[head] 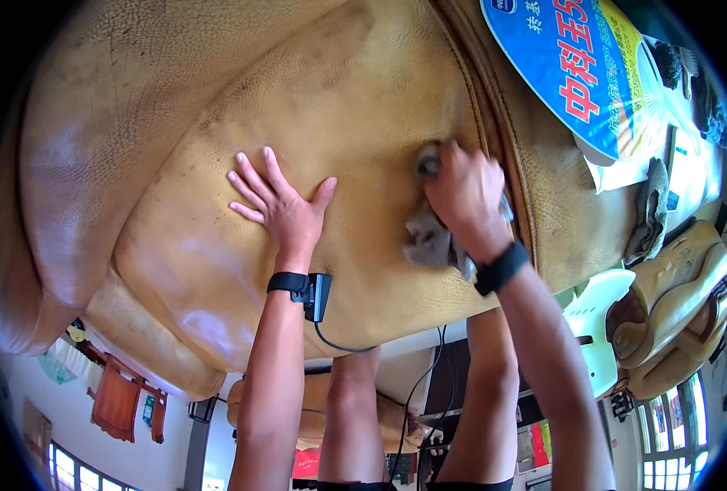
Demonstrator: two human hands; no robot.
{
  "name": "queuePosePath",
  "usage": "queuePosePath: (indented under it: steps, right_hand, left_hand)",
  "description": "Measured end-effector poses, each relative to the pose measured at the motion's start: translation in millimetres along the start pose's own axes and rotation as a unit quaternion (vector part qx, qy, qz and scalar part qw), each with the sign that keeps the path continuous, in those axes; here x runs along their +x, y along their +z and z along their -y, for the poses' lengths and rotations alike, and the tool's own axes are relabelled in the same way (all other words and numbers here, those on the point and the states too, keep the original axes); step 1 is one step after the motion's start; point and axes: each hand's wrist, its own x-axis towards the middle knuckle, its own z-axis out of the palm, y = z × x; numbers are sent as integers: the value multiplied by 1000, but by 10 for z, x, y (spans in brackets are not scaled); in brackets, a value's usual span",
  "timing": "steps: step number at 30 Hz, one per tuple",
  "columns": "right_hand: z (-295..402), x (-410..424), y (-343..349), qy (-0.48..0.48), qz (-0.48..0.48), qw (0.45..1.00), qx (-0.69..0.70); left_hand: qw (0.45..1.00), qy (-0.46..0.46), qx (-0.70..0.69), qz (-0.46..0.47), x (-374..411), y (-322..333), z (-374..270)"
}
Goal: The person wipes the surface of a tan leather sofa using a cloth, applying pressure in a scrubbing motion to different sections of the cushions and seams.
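Before me spreads a tan leather sofa cushion (pixel 351 294), creased and scuffed with darker patches and shiny spots. Flat on it rests my left hand (pixel 293 212), its fingers spread and holding nothing. A black strap with a small dark box and a cable circles the left wrist. My right hand (pixel 466 199), blurred, is closed around a bunched grey cloth (pixel 432 239) that lies against the leather. It is beside the stitched brown piping (pixel 503 104). Folds of the cloth stick out on the left and below the fist. Another black band is on the right wrist.
A printed plastic hand fan (pixel 575 80) bearing writing lies at upper right. Beyond it are a second grey cloth (pixel 648 212) and a dark-bristled brush (pixel 667 64). A pale green plastic chair (pixel 593 331) and another tan leather sofa (pixel 676 307) stand at right. Cables hang between my legs.
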Motion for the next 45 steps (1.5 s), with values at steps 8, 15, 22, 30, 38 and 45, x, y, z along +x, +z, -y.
queuePosePath:
  steps: [8,15,22,30,38,45]
  right_hand:
    - [23,-324,245,-18,-86,996,-10]
    - [142,106,-10,44,-133,990,28]
    - [-193,597,-116,-41,-232,971,-50]
    - [-157,360,-272,-101,-106,978,-150]
    - [-256,-395,-10,-61,49,991,-109]
    - [-234,-5,-160,-42,-47,997,-48]
  left_hand:
    - [1000,-9,-19,11,15,-24,14]
    - [1000,4,-25,3,5,42,-41]
    - [998,5,-61,-25,87,75,-105]
    - [1000,4,-14,-27,50,54,3]
    - [1000,5,-13,-17,-83,60,66]
    - [998,12,-60,-31,41,116,-11]
